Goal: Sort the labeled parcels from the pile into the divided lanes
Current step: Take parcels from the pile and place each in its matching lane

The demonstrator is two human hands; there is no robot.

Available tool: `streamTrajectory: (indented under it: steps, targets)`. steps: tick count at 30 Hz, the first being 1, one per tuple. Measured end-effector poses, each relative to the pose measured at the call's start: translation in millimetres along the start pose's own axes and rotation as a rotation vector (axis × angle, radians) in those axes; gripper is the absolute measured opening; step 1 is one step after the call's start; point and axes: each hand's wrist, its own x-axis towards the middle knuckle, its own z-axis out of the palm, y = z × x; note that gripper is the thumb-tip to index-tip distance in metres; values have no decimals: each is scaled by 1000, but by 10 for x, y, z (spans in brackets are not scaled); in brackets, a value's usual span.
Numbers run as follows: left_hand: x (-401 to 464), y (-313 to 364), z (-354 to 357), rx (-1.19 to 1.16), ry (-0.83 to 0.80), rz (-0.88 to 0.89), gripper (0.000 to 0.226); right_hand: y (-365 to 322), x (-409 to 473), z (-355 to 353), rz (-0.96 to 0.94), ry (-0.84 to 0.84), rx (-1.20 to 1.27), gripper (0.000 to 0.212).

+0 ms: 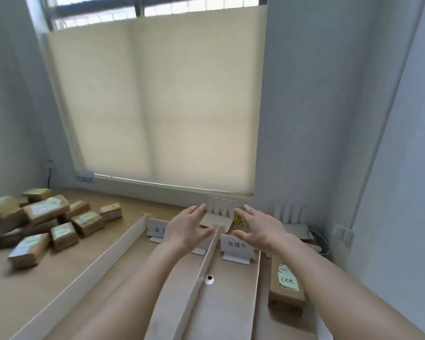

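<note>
A pile of brown cardboard parcels [44,222] with pale labels lies on the wooden table at the left. White dividers [201,271] split the table into lanes running away from me. One long parcel [286,288] with a green note lies in the rightmost lane. My left hand [187,228] hovers, fingers apart and empty, over the far end of the left lane. My right hand [258,227] hovers, fingers spread and empty, above the middle lane's sign [236,246].
A second lane sign [157,229] stands partly behind my left hand. White slotted racks [220,204] and yellow bands [238,220] sit by the window sill. A cable hole [209,279] lies in the middle lane. Wall, socket [342,233] and cables are at the right.
</note>
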Motion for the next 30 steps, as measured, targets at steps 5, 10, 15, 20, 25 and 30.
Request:
streamTrajectory:
  steps: [5, 10, 15, 20, 25, 30]
  targets:
    - [-572, -585, -962, 56, 131, -127, 82, -1023, -40, -456, -145, 27, -24, 76]
    - [-1173, -1431, -1812, 105, 239, -266, 79, -2262, 85, -707, -313, 62, -17, 79]
    - [-1803, -2510, -2512, 118, 328, -364, 74, -3686, 227, -742, -474, 95, -14, 80]
    - [-2395, -3574, -3208, 103, 374, -447, 79, -5025, 370, -699, -569, 105, -7, 81]
    - [-2895, -4498, -3707, 105, 399, -513, 70, -6088, 505, -614, -621, 120, -6, 79]
    - [-3150, -5241, -3993, 108, 382, -566, 75, -6885, 689, -413, -655, 111, 10, 79]
